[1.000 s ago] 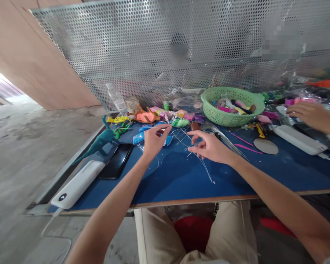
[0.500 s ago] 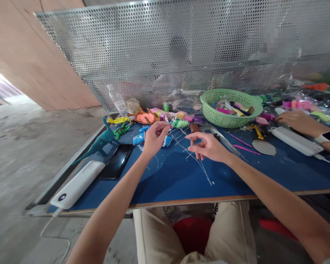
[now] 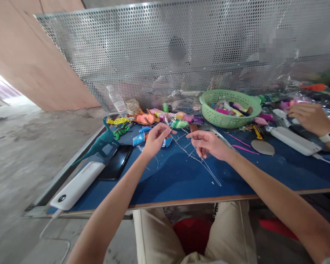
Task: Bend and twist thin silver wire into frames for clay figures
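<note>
Between my hands hangs a thin wire frame [image 3: 191, 154], bent into a shape with crosspieces and a long loop toward the table's front edge. My left hand [image 3: 156, 139] pinches its far left end between thumb and fingers. On its right side, my right hand [image 3: 206, 143] has the fingers closed on the wire. Blue packets [image 3: 139, 139] lie just beyond my left hand, and a thin loose wire curves on the table below it. A bundle of straight wires [image 3: 221, 136] lies behind my right hand.
A green basket [image 3: 228, 119] of colourful packets stands at the back. Left are a teal dinosaur [image 3: 100, 143], a phone [image 3: 117, 161] and a white power bank [image 3: 78, 185]. At right, another person's hand [image 3: 310, 116] is near a second power bank [image 3: 295, 141]. Perforated metal panel [image 3: 143, 47] behind.
The wire frame has turned slightly in my hands, its long loop swinging to the right. My hands stay nearly in place. The other person's hand has shifted right.
</note>
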A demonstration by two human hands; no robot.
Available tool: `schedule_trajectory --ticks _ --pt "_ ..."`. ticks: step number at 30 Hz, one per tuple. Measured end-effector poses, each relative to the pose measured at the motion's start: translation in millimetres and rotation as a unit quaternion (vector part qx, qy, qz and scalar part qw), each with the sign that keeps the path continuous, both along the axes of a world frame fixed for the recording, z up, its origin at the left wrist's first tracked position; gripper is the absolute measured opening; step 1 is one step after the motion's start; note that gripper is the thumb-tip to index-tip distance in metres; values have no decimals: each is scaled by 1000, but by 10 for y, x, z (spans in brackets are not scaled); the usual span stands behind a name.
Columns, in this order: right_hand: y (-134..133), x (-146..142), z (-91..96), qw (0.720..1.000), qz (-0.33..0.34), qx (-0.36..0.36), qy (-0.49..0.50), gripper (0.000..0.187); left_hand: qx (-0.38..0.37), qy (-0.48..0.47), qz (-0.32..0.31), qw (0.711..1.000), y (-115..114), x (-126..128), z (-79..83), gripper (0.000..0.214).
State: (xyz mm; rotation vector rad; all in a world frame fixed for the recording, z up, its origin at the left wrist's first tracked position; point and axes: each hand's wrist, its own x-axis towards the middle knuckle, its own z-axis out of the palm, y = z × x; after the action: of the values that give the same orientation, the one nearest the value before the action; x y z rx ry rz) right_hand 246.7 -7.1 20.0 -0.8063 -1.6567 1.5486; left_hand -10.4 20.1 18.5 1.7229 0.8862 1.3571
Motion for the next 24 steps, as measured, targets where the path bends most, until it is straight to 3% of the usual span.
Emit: schedule_trajectory --ticks 6,10,17,24 --pt "12 7 -13 1000 -13 20 -7 47 -29 -44 -20 998 -15 -7 12 20" --pt "60 24 -35 998 -13 -37 44 47 -33 -61 -34 997 -12 -23 13 18" --pt "107 55 -31 994 3 -84 69 43 -68 -25 -44 996 -25 -45 50 17" --pt "78 5 -71 999 -19 -45 16 45 -76 24 -25 996 -10 -6 -18 16"
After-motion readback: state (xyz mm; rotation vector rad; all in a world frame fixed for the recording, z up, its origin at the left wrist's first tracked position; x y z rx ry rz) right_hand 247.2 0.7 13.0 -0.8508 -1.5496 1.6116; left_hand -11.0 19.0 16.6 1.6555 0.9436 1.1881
